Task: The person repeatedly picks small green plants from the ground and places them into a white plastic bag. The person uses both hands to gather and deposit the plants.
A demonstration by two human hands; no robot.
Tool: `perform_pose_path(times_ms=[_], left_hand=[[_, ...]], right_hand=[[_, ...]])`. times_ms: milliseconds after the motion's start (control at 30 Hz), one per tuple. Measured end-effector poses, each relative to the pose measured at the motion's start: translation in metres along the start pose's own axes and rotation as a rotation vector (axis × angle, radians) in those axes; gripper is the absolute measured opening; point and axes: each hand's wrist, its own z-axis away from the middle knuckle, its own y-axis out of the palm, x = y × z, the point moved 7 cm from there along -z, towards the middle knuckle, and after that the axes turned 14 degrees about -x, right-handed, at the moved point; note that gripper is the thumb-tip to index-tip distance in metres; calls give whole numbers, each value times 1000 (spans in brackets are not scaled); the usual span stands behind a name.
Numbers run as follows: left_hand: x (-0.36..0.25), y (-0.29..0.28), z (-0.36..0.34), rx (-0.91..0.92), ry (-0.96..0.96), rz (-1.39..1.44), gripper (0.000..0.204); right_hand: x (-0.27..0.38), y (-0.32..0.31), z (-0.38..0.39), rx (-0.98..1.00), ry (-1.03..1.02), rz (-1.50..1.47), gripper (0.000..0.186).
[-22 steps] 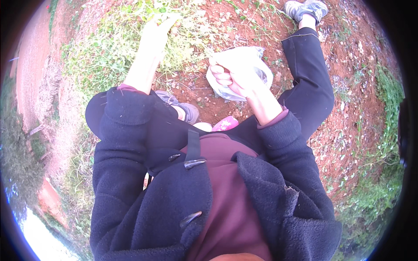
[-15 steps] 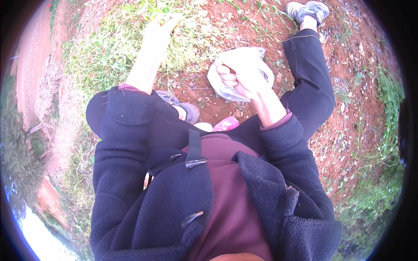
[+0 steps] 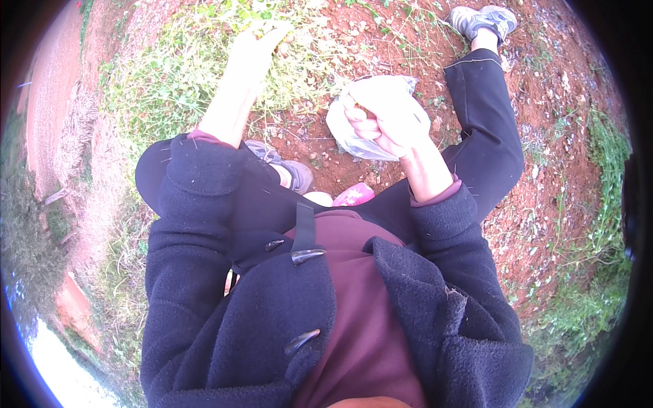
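Note:
My left hand [image 3: 256,49] reaches into a heap of pale green leafy plants [image 3: 170,75] at the upper left. Glare washes it out, but at least one finger is stretched out with a gap beside it; nothing held can be made out. My right hand [image 3: 388,129] is closed, its fingers curled in, above a white plastic bag [image 3: 354,139] on the reddish soil between my legs. What the curled fingers hold, if anything, is hidden by glare. Part of the bag's far side is overexposed.
A pink item with a white pattern [image 3: 355,194] lies close to my lap. My right shoe [image 3: 484,24] is far out at the upper right, and my left shoe [image 3: 297,175] is tucked in near the bag. Thin green stems [image 3: 415,41] trail over stony soil.
My right hand has shifted slightly right and toward me, its wrist turned a little. My left hand has moved slightly right over the plants. The bag appears a touch lower and further right.

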Motion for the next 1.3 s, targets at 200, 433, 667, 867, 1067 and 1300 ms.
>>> perform_pose_path(times_ms=[200, 433, 667, 867, 1067, 1300], left_hand=[[-3, -25, -13, -144, -46, 72, 22], [-14, -7, 2, 27, -2, 30, 21], [-12, 9, 5, 92, 30, -38, 22], [-12, -2, 7, -38, -51, 19, 19], [-16, 1, 4, 64, -46, -67, 19], [-7, 3, 5, 42, -85, -40, 18]], right_hand=[[-11, -31, -7, -101, -9, -5, 18], [15, -36, -35, -66, -158, -149, 26], [12, -12, -33, -149, -307, 372, 19], [13, -18, -17, -88, -284, 407, 15], [10, -29, -34, -130, -184, 14, 19], [-13, -16, -40, -147, -4, -64, 27]])
